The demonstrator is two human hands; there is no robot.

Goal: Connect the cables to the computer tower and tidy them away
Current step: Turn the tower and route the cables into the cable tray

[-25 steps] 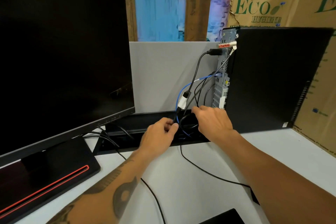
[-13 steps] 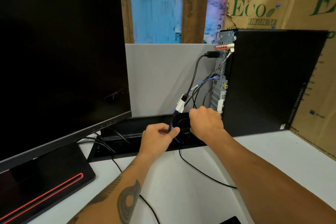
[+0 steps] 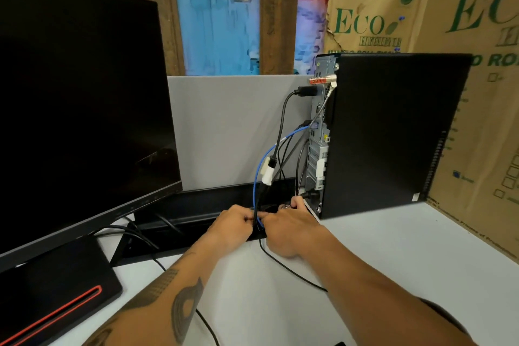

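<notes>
Two hands meet at the black tray, the left hand (image 3: 234, 222) pinching the cables (image 3: 257, 205) and the right hand (image 3: 289, 226) curled on them just beside it, so a hard tug could yank plugs from the computer tower (image 3: 393, 135) up right.

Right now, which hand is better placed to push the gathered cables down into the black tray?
Probably the left hand: it already pinches the cable bundle just above the black tray. The right hand sits nearer the computer tower, fingers curled at the same cables.
</notes>
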